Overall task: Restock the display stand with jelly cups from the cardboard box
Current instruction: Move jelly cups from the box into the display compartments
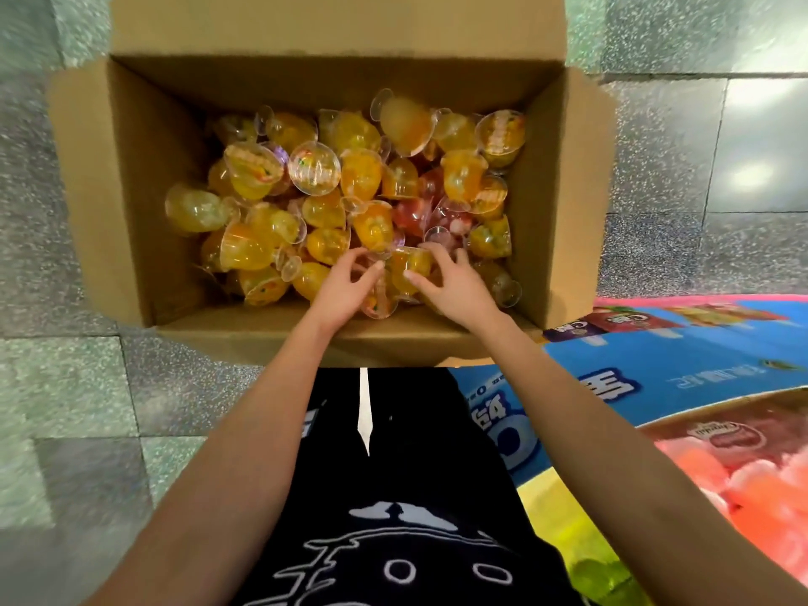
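Grey floor tiles [65, 387] surround the cardboard box [109, 177]; inside, the left hand [345, 285] and right hand [454, 282] each grip a jelly cup [409, 263].

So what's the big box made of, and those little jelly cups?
The box looks like brown cardboard with a dull, matte finish: it has folded flaps and rough cut edges. The jelly cups seem to be thin clear plastic, glossy: light glints off them and the orange filling shows through.
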Demonstrator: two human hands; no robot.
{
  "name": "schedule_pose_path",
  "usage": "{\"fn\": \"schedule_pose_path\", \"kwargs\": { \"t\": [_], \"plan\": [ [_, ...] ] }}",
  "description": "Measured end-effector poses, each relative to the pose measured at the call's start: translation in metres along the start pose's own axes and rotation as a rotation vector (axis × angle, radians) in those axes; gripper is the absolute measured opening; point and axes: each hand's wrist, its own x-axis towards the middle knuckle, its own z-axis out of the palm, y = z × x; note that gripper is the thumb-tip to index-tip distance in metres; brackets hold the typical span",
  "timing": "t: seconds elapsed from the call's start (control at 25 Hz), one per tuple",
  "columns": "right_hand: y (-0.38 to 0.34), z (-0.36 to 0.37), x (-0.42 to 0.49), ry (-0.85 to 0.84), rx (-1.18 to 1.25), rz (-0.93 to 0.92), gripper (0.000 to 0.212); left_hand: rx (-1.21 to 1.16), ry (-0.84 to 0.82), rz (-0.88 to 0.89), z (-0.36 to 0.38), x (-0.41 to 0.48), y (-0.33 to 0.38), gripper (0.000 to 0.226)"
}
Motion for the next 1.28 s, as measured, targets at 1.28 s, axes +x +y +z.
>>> {"fn": "schedule_pose_path", "kwargs": {
  "t": [1.28],
  "plan": [
    [-0.103, -0.007, -0.151, 0.952, 0.737, -0.09, 0.032, -0.086, -0.327, 0.498, -0.031, -0.11, 0.098, 0.068]
  ]
}}
